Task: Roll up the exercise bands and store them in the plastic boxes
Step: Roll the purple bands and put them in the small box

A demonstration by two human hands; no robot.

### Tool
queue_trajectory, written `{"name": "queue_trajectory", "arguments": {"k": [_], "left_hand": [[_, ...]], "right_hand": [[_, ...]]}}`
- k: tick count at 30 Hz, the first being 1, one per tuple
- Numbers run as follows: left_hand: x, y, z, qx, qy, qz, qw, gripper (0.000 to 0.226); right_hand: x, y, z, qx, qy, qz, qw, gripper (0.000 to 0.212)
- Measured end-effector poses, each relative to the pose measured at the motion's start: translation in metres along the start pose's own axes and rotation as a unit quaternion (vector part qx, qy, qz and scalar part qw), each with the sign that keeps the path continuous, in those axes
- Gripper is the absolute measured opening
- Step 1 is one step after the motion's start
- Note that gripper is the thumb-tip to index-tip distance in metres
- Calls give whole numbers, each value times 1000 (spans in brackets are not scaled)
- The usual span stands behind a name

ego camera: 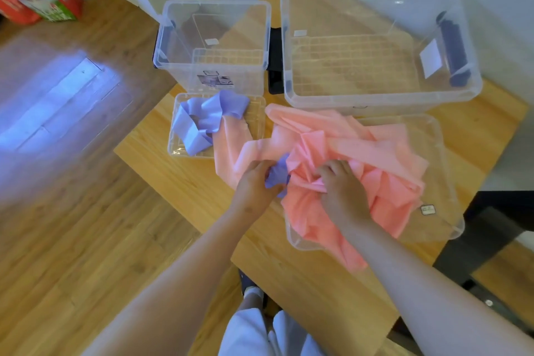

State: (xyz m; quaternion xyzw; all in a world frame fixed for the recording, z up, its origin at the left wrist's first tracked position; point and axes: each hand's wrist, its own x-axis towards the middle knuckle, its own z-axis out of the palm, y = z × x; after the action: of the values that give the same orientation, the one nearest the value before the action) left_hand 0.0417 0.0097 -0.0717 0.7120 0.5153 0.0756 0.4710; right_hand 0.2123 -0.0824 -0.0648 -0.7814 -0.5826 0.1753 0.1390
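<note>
Fingers of the left hand are curled round a crumpled end of purple exercise band, which is held against the palm. Fingers of the right hand are bent down into the heaped pink exercise band, and a fold of it is gripped beneath them. The pink heap is spread under and beyond the right fingers, across a large clear lid laid on the wooden worktop. More purple band is looped beyond and left of the left fingers, over a small clear lid; whether it is joined to the held end cannot be told. Farther beyond all the fingers, a small plastic box and a large plastic box are stood side by side.
</note>
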Motion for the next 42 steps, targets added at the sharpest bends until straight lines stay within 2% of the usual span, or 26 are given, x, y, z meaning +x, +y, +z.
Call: {"name": "queue_trajectory", "arguments": {"k": [4,10,13,17,21,23,25,27,29,31,33,36,42], "left_hand": [[2,3,3,-4,15,3,1000,52],[-9,6,7,-36,25,-29,999,15],[-20,11,12,-67,22,-27,997,18],[-27,14,20,-57,24,-23,998,18],[-30,17,20,-69,28,-24,997,15],[-31,18,20,-71,36,-23,997,15],[-32,20,19,-78,48,-22,996,15],[-33,23,17,-91,63,-26,994,14],[-36,21,15,-97,68,-36,992,13],[-40,17,10,-108,70,-44,991,20],[-44,16,0,-160,85,-47,982,24],[-46,29,-28,-240,132,-30,961,22],[-33,60,-104,-219,254,54,941,25]], "right_hand": [[-8,28,-28,29,-7,53,998,42],[-23,55,-52,38,43,98,994,48],[-31,57,-50,40,9,115,993,50],[-38,54,-41,60,-26,89,994,47],[-45,52,-33,80,-28,87,993,48],[-49,50,-31,72,-30,79,994,56],[-52,47,-30,60,-41,71,995,72],[-54,45,-30,57,-45,75,995,77],[-54,42,-28,58,-31,79,995,61],[-52,39,-26,62,-5,81,995,32],[-51,35,-25,61,17,81,995,16],[-50,33,-24,49,23,67,996,9],[-47,28,-21,32,9,84,996,8]]}}
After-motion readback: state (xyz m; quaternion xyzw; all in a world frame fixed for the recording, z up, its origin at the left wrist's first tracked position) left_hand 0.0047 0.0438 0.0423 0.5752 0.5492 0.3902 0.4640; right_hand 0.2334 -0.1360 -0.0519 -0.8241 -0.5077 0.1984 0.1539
